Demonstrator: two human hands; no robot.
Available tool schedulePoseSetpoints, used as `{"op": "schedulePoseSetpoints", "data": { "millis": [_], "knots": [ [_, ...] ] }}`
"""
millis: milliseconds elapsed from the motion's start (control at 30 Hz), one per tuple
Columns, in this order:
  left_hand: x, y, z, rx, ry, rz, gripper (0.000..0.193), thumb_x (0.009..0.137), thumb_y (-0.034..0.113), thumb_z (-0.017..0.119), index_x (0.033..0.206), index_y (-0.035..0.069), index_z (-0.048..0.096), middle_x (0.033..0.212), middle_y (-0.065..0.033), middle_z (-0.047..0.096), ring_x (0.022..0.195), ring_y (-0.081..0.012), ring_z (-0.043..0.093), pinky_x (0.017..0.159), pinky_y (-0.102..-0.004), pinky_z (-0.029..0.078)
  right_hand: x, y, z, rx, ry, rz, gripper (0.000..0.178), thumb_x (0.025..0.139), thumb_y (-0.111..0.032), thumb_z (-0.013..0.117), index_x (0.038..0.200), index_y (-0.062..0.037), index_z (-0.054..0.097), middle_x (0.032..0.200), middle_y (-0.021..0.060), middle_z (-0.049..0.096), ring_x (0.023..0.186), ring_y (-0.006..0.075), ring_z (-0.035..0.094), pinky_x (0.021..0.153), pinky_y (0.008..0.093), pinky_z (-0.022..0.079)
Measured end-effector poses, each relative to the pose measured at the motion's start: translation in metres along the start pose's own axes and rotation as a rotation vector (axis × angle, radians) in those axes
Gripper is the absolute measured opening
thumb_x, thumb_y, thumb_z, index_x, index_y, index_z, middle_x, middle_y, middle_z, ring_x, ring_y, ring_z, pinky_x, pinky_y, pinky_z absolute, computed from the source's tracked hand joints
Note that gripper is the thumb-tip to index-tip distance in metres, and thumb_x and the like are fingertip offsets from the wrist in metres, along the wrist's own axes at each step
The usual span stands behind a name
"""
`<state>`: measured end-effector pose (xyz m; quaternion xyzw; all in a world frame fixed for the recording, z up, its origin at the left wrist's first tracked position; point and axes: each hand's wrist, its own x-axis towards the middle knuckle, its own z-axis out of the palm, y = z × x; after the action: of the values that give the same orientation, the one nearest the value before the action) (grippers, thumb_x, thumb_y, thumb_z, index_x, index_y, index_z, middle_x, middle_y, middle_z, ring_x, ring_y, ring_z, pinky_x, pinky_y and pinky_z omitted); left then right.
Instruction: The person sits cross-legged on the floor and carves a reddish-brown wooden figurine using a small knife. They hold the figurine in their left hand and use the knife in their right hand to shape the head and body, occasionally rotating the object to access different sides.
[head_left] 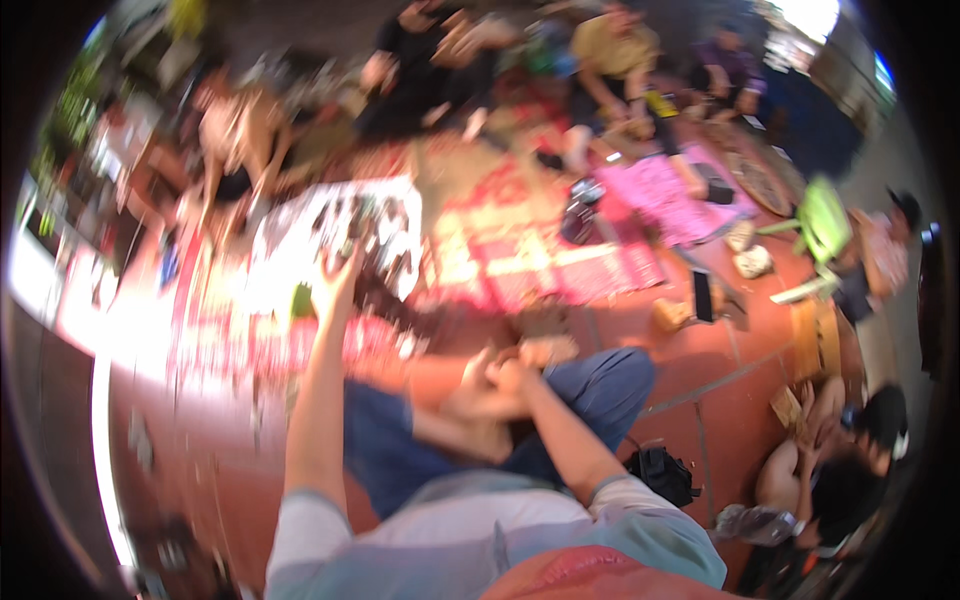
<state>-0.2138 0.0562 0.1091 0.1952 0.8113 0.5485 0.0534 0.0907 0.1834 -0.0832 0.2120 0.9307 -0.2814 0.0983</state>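
My left hand (338,282) reaches forward over the near edge of a white sheet (285,235) strewn with small dark pieces. Its thumb and fingers look apart, though motion smears them. Close beside it are a small green thing (302,300) and a long dark shape (395,305), both too blurred to name. My right hand (512,372) rests low in front of my crossed legs, by my bare feet. Those fingers look curled in; what they hold, if anything, is hidden.
Red patterned mats (500,230) cover the tiled floor (660,375), with several people seated around. To the right are a pink mat (655,195), a dark phone-like slab (703,297), a green chair (822,222) and a black bag (660,475).
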Motion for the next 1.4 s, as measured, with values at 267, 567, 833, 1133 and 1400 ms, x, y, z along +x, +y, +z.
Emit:
{"op": "schedulePoseSetpoints", "data": {
  "millis": [267, 567, 833, 1133, 1400],
  "knots": [
    [-0.057, 0.020, 0.007, -0.142, -0.213, 0.382, 0.049, 0.073, 0.012, 0.068, 0.117, 0.004, 0.049, 0.104, -0.0086, 0.059, 0.096, -0.0174, 0.057, 0.085, -0.0305, 0.047, 0.028, 0.036, 0.001, 0.080, 0.010, 0.097, 0.042, 0.095, -0.040, 0.036, 0.106, -0.0111, 0.065, 0.096, 0.0231, 0.064, 0.089, 0.0386, 0.062, 0.081, 0.0483, 0.047],
    [-0.092, 0.024, -0.001, -0.501, -0.483, 0.246, 0.055, 0.072, 0.007, 0.071, 0.119, 0.003, 0.044, 0.115, -0.0095, 0.055, 0.107, -0.0171, 0.052, 0.096, -0.0305, 0.040, -0.005, 0.012, -0.012, 0.477, 0.060, 0.286, 0.063, 0.089, -0.053, 0.046, 0.072, 0.0031, 0.070, 0.069, 0.0188, 0.067, 0.071, 0.0308, 0.066, 0.071, 0.0386, 0.052],
    [-0.089, 0.029, 0.036, -0.264, 0.108, 0.304, 0.059, 0.058, 0.006, 0.078, 0.111, 0.008, 0.055, 0.101, -0.0112, 0.061, 0.093, -0.0257, 0.058, 0.084, -0.0356, 0.047, 0.006, 0.015, -0.006, 0.503, 0.060, 0.294, 0.065, 0.088, -0.058, 0.047, 0.076, 0.0014, 0.071, 0.065, 0.0150, 0.066, 0.060, 0.0226, 0.065, 0.060, 0.0341, 0.050],
    [-0.099, 0.047, 0.013, -0.035, 0.030, 0.346, 0.056, 0.053, 0.015, 0.079, 0.105, 0.009, 0.059, 0.102, -0.0146, 0.063, 0.101, -0.0341, 0.058, 0.088, -0.0393, 0.046, 0.009, 0.024, -0.003, 0.699, 0.043, 0.307, 0.042, 0.094, -0.042, 0.048, 0.119, -0.0112, 0.062, 0.073, 0.0188, 0.067, 0.060, 0.0230, 0.066, 0.057, 0.0326, 0.053],
    [-0.092, 0.026, 0.013, -0.027, 0.004, 0.427, 0.058, 0.055, 0.026, 0.085, 0.105, 0.011, 0.059, 0.099, -0.0118, 0.062, 0.095, -0.0316, 0.057, 0.085, -0.0391, 0.046, 0.014, 0.032, 0.001, 1.014, 0.098, 0.392, 0.046, 0.092, -0.046, 0.052, 0.111, -0.0040, 0.060, 0.071, 0.0122, 0.065, 0.053, 0.0178, 0.060, 0.047, 0.0297, 0.048]
  ]
}}
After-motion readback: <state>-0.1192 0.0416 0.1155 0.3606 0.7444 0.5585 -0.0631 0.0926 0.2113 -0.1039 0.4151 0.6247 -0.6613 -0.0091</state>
